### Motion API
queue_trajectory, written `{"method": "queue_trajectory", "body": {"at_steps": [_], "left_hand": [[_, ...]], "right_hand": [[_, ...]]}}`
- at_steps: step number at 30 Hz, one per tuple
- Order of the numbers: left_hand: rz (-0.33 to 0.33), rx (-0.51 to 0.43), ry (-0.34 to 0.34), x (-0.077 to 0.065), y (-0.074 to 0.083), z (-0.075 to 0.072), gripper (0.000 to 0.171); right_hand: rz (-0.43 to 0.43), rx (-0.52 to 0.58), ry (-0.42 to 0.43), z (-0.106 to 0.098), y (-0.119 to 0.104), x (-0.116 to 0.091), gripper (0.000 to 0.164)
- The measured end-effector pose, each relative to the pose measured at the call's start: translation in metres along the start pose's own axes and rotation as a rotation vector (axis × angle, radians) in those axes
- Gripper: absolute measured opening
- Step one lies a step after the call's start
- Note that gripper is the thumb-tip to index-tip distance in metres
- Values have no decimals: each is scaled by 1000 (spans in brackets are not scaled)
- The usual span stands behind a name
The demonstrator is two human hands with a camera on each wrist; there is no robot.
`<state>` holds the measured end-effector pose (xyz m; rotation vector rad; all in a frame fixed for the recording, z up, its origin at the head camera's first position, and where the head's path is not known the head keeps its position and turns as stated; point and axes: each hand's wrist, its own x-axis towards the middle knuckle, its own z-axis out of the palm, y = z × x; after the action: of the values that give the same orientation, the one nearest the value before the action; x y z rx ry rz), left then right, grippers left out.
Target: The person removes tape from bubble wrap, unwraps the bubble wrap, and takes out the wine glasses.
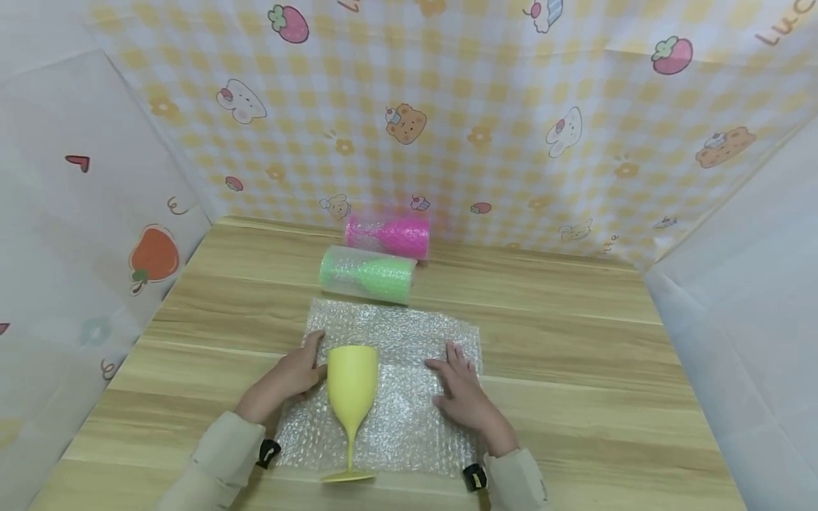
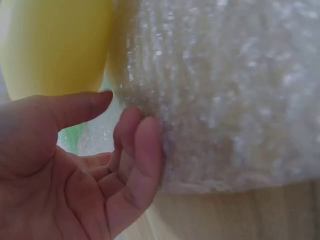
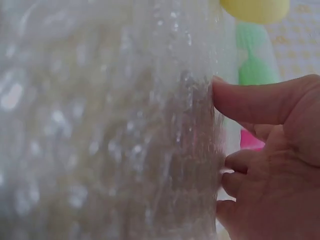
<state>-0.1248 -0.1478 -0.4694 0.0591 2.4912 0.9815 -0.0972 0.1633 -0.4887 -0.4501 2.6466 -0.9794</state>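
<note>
A yellow plastic goblet (image 1: 352,387) lies on a sheet of clear bubble wrap (image 1: 405,426), left of its middle, bowl toward the back and foot past the front edge. My left hand (image 1: 292,374) is at the sheet's left side, its thumb beside the goblet's bowl. In the left wrist view the thumb (image 2: 82,109) is extended and the fingers bend loosely, with nothing gripped between them. On the sheet's right part rests my right hand (image 1: 461,395), fingers spread. The right wrist view shows its fingertips right at the bubble wrap (image 3: 125,125).
Behind the sheet lies a green goblet rolled in bubble wrap (image 1: 367,275). Farther back, a pink wrapped goblet (image 1: 388,237) lies close to the checked cloth backdrop (image 1: 486,170). Everything stands on a wood-grain table (image 1: 575,341) with white cloth at both sides.
</note>
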Motion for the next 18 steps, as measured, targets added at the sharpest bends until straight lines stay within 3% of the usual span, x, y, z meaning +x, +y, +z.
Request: {"method": "queue_trajectory", "body": {"at_steps": [8, 18], "left_hand": [[-22, -17, -39, 1, 1, -2, 88], [-41, -15, -70, 4, 3, -5, 96]], "right_hand": [[64, -134, 3, 4, -11, 0, 56], [95, -176, 13, 8, -15, 2, 59]]}}
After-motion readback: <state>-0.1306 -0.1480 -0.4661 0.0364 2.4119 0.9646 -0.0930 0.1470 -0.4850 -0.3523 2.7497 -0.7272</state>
